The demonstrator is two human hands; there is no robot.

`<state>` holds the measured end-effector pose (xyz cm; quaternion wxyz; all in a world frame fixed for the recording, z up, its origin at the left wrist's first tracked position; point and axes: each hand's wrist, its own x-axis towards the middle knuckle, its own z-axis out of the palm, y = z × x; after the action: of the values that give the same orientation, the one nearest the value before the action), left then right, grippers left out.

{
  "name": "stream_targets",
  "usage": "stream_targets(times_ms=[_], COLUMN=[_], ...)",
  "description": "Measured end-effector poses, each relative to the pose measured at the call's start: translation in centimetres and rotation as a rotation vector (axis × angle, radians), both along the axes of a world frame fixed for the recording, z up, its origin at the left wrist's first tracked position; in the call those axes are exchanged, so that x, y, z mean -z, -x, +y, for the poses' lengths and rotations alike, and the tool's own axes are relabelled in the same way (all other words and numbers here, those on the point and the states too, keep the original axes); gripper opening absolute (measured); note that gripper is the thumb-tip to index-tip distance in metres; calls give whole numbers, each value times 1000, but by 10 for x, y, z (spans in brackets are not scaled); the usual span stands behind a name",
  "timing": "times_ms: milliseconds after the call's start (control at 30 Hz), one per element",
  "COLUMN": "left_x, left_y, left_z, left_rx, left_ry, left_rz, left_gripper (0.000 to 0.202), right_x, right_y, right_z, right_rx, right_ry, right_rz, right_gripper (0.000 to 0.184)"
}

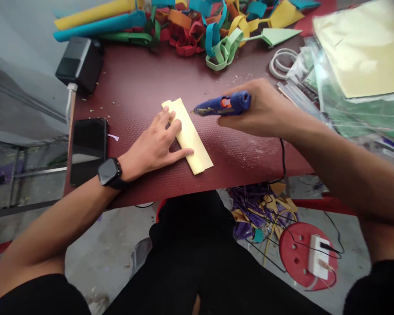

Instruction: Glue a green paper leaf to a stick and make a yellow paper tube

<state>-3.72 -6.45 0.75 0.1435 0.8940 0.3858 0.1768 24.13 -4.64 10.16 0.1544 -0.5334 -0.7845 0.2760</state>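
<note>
A pale yellow paper (191, 138), folded or rolled into a narrow strip, lies slantwise on the dark red table. My left hand (159, 142) rests on its left side, thumb and fingers spread, pressing it against the tabletop. To the right, my right hand (261, 109) is closed around a blue glue gun (223, 104) with an orange part showing in its body. Its nozzle points left toward the paper, apart from it. The trigger is hidden from view.
Paper chains (213, 39) in several colours and rolled papers (98, 24) lie along the back. At left are a phone (88, 146) and a black charger (79, 63). Yellow sheets (364, 48) and plastic bags fill the right. A power strip (320, 257) sits on a red stool (293, 245) below.
</note>
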Motion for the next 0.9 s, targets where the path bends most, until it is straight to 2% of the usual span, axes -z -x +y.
stream_targets(times_ms=[100, 233, 367, 633, 800, 900], left_x=[-1, -1, -1, -1, 1, 1], left_y=[0, 1, 1, 1, 2, 2], left_z=[0, 0, 0, 0, 2, 2], left_rx=[1, 2, 4, 6, 15, 18], left_ry=[-6, -4, 16, 43, 30, 23], left_rz=[10, 16, 10, -3, -1, -1], left_gripper=[52, 54, 57, 57, 58, 60], right_x=[3, 11, 16, 11, -1, -1], right_y=[9, 24, 33, 30, 27, 17], right_z=[17, 35, 40, 31, 11, -4], right_rx=[-8, -7, -51, 49, 53, 16], right_ry=[-89, -78, -27, -10, 26, 29], right_rz=[-28, -29, -19, -163, -282, -304], right_gripper=[25, 31, 35, 46, 47, 48])
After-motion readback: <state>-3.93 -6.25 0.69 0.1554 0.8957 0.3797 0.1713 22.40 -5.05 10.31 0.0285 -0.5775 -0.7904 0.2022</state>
